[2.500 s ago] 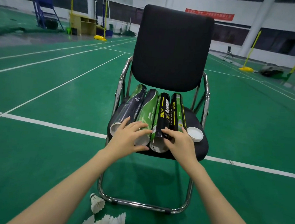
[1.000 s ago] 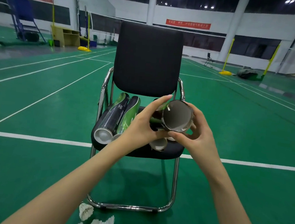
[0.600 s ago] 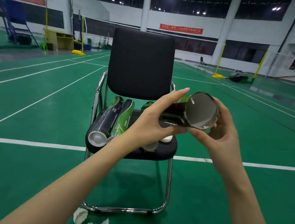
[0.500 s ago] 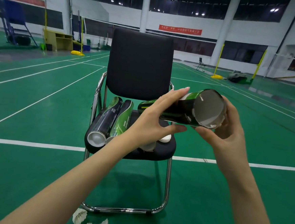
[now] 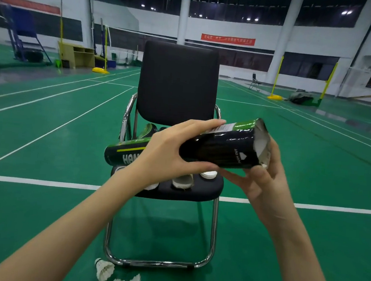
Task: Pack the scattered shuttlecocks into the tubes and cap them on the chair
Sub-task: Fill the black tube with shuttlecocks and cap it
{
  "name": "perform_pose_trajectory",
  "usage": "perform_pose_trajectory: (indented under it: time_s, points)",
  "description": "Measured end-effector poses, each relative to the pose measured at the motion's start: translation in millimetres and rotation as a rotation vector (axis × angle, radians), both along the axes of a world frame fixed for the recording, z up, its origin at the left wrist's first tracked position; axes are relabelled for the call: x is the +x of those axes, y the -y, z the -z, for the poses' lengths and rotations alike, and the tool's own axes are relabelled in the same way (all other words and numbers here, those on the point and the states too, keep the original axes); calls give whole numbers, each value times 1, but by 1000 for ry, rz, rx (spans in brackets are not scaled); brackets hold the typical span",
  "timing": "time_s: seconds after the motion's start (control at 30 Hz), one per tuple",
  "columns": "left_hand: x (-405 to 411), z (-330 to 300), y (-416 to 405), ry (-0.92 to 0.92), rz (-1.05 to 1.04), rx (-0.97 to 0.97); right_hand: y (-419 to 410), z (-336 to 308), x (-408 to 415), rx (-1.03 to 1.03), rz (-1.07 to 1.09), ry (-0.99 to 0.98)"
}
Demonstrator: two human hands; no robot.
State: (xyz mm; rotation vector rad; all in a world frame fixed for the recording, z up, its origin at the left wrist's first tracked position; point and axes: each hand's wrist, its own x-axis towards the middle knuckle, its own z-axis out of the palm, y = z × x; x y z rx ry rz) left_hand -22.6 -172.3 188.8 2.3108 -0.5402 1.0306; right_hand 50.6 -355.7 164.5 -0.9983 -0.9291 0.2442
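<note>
Both hands are on one tube [image 5: 221, 148], held level in the air in front of the chair [image 5: 177, 84]. On my left hand [image 5: 168, 154] I see the fingers curled over the top of the tube's middle and the thumb wrapped underneath, a full grip. On my right hand [image 5: 264, 175] the palm cups the open end; the thumb presses along the underside and the fingers curve behind the rim, so that hand grips the tube too. This tube is black with a green band, its mouth turned to the right and showing a pale inner wall with a ragged edge. Its far end sticks out to the left past my left hand, with yellow striping and white lettering.

Behind the held tube, more tubes [image 5: 147, 131] lie on the seat, leaning back towards the backrest; my left hand hides most of them, and I can only make out dark green upper ends and a couple of pale open mouths near the seat's front edge. One white cap [image 5: 208, 175] lies on the seat just below the held tube, on the right side.

Down on the green court floor [image 5: 42, 195], near the chair's chrome base, I see white shuttlecocks [image 5: 103, 269] scattered at the bottom edge of my view. Farther back are yellow net posts [image 5: 275, 81] and a wooden desk [image 5: 78, 55] by the wall.
</note>
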Motion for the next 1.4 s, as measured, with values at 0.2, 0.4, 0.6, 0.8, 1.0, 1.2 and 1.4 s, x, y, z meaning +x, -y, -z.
perform_pose_trajectory:
  time_s: [0.2, 0.4, 0.6, 0.8, 1.0, 1.2, 1.4]
  points:
    - [-23, 42, -21, -83, -93, -37, -19, 39, -9, -94, -98, -141]
    - [-37, 87, -34, -194, -156, -92, -31, 81, -12, -217, -116, -178]
    - [-51, 136, -49, -304, -280, -48, -36, 131, -8, -426, -46, -165]
    - [-56, 186, -61, -487, -300, 21, -33, 172, -2, -528, -32, -199]
    - [-50, 247, -67, -673, -332, 90, -41, 225, -2, -694, -95, -185]
    - [-43, 305, -73, -812, -349, 82, -56, 277, 11, -821, -108, -258]
    - [-38, 358, -88, -981, -352, 40, -78, 330, 24, -886, -205, -342]
